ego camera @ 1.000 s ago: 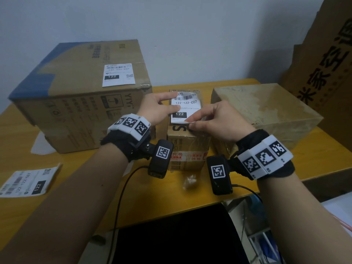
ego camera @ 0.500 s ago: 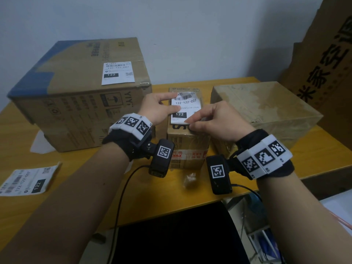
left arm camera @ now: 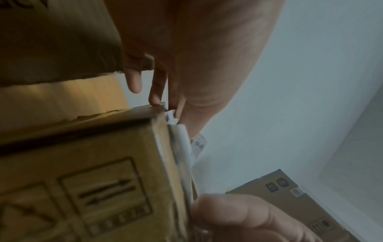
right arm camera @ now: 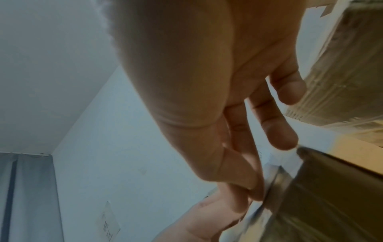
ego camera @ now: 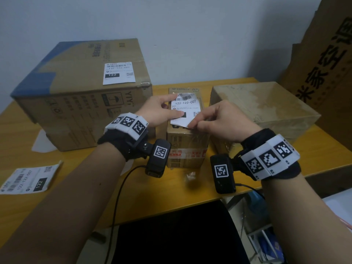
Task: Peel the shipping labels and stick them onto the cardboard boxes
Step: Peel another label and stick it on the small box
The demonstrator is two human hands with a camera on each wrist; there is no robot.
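Observation:
A small brown box stands mid-table with a white shipping label lying on its top. My left hand rests on the label's left side, index finger stretched to the far left corner and thumb flat over the black block. My right hand pinches the label's near right corner between thumb and forefinger, and that edge sits slightly raised. In the left wrist view, straight fingertips touch the box edge beside the label. The right wrist view shows the pinch at the box corner.
A large box at the left carries a stuck label. An unlabelled box stands at the right, with flattened cardboard leaning behind. A loose label, white backing paper and a crumpled scrap lie on the yellow table.
My left thumb has slid rightwards onto the label and now covers its black block. My right hand keeps its pinch on the near corner, shifted only slightly.

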